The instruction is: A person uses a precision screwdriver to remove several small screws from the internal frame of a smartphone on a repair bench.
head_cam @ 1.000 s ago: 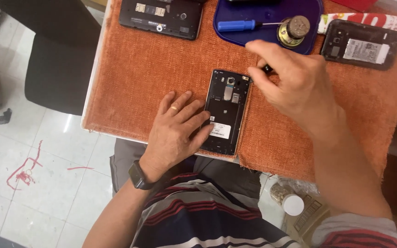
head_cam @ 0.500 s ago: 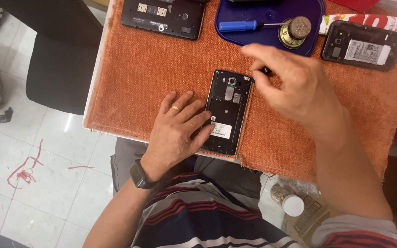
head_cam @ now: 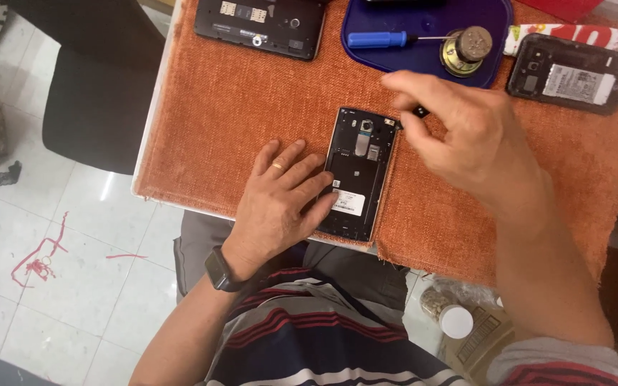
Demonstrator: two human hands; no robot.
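Your right hand has drifted a little, fingers pinching a small dark tool at the opened phone on the orange surface. Your left hand lies flat, steadying it. Probably unscrewing; next needs fine aim. The blue tray holds a screwdriver and a round speaker part.

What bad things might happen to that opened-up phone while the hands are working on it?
The opened phone lies near the table's front edge, with its lower end at the cloth's border, so a nudge might tip it off. The left hand only presses on its side, so it could slide on the orange cloth. The right hand pinches a small dark tool over the bare parts inside, and a slip might scratch them.
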